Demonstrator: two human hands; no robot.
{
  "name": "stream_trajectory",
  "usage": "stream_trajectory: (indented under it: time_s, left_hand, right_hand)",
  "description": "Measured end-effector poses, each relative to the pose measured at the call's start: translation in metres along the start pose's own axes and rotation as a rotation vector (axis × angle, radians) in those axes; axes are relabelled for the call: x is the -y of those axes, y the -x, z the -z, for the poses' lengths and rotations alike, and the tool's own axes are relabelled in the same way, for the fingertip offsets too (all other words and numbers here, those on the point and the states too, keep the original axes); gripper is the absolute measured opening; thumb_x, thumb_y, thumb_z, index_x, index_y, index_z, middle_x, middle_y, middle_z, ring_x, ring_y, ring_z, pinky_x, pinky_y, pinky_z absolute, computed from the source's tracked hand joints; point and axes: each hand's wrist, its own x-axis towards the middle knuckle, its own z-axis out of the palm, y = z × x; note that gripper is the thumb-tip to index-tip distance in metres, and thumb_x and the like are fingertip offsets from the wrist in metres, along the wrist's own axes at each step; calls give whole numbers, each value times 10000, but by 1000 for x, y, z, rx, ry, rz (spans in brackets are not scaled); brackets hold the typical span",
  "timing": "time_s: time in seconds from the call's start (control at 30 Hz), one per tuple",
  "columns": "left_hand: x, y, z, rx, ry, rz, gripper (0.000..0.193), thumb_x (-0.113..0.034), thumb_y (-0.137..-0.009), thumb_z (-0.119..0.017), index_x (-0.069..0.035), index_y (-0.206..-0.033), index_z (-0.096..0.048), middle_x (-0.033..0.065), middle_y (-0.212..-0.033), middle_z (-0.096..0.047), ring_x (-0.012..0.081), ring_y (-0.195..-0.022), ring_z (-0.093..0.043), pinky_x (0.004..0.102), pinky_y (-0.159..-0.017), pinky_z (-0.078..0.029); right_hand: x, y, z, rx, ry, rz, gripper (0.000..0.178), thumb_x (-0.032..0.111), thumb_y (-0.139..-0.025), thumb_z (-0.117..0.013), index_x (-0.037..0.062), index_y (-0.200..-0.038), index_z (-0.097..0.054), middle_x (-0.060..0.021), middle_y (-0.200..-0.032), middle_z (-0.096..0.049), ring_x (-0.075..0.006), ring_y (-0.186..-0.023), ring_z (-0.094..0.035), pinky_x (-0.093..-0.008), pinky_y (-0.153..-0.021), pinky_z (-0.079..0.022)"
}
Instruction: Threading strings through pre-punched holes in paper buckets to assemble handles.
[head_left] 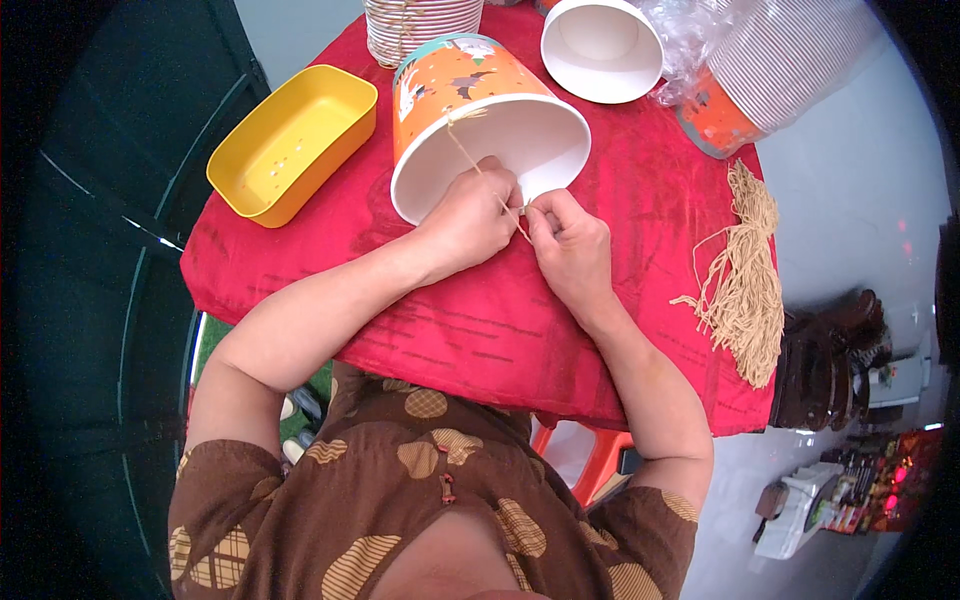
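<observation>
An orange paper bucket with a teal base and a white inside lies on its side, its mouth toward me. A tan cord is tied at the rim's upper left and runs down across the opening to my hands. My left hand is closed on the cord, with its fingers partly inside the bucket's mouth. At the lower rim my right hand pinches with thumb and forefinger, close to the left fingers. The cord's end shows between the hands; what exactly the right fingertips grip is too small to tell.
The red cloth covers the table. A yellow tray with small white bits stands left. Behind are stacked white-rimmed buckets and one white bucket. Nested buckets in plastic lie back right, above a tan cord bundle.
</observation>
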Motion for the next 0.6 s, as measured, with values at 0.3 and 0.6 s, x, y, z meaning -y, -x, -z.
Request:
stream_trajectory:
  time_s: [0.3,0.6]
  left_hand:
    - [-2,1,1,27,23,-11,33,-3,-783,-621,11,-761,-600,162,-878,-592,297,-826,-610,385,-735,-483]
    - [2,1,-2,8,33,-33,47,14,-760,-642,8,-744,-599,145,-847,-599,279,-813,-610,373,-731,-486]
  right_hand:
    - [1,0,-1,-15,8,4,79,59,-847,-638,66,-876,-565,-149,-637,-611,-327,-591,-652,-426,-504,-479]
    - [1,1,-1,-60,88,190,33,68,-854,-612,71,-853,-579,-159,-653,-618,-329,-579,-641,-428,-497,-490]
